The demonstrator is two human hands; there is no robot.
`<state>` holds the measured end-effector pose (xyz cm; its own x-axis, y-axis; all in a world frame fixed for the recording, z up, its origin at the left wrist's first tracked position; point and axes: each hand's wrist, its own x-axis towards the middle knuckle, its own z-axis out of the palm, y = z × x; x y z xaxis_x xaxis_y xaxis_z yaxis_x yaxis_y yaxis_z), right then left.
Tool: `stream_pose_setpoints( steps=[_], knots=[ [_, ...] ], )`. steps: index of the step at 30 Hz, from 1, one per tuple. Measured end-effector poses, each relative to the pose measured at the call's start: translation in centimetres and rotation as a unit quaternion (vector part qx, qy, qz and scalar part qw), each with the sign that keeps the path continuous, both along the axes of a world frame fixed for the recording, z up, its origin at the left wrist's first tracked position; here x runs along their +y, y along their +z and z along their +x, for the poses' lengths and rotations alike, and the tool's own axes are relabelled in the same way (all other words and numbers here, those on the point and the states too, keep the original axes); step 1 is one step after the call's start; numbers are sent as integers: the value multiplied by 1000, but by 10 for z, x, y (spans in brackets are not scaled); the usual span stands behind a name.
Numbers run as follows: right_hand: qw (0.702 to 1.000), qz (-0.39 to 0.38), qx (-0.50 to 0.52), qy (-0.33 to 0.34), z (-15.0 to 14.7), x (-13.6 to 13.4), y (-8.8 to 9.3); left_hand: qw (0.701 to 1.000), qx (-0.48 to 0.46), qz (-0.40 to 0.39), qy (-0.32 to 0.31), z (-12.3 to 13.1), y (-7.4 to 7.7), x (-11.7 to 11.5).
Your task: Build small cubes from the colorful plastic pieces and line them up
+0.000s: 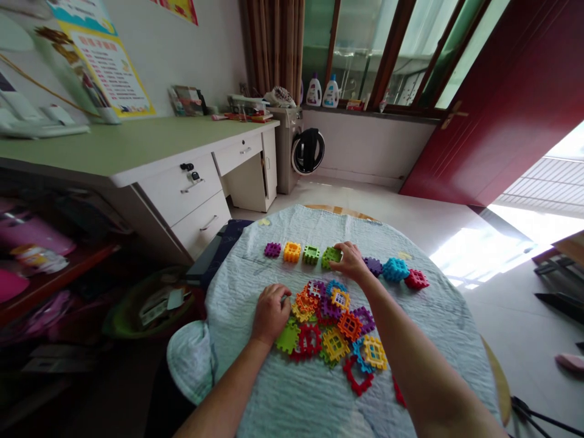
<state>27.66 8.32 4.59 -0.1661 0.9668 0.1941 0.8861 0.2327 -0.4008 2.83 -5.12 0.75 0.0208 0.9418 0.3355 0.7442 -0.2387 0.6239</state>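
My right hand (352,260) has its fingers round a green block cube (329,258), which sits in a row on the cloth. To its left stand another green cube (311,255), a yellow cube (292,252) and a purple cube (272,249). Right of the hand are a dark purple cube (373,266), partly hidden, a blue cube (395,269) and a red cube (417,279). My left hand (272,311) lies with curled fingers at the left edge of a pile of flat interlocking pieces (335,344); what its fingertips hold, if anything, is hidden.
A pale cloth (283,395) covers the round table. A red frame piece (358,377) lies at the pile's near edge, and my right forearm partly covers another red piece. Beyond are a desk (173,152), a washing machine (287,146) and a red door (460,121).
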Motion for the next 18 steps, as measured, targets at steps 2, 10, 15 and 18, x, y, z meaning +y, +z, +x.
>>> stream_pose_setpoints(
  steps=[2,10,15,18],
  knots=[
    [1000,-5,-3,4,-2,5,-3,1000,2,-1,1,0,0,0],
    [999,-20,-9,23,-39,13,14,1000,7,-12,8,1,0,-1],
    [998,-45,-28,30,-60,20,15,1000,3,-15,8,1,1,-1],
    [997,-54,-44,32,-64,23,10,1000,3,-18,8,1,2,-1]
  ],
)
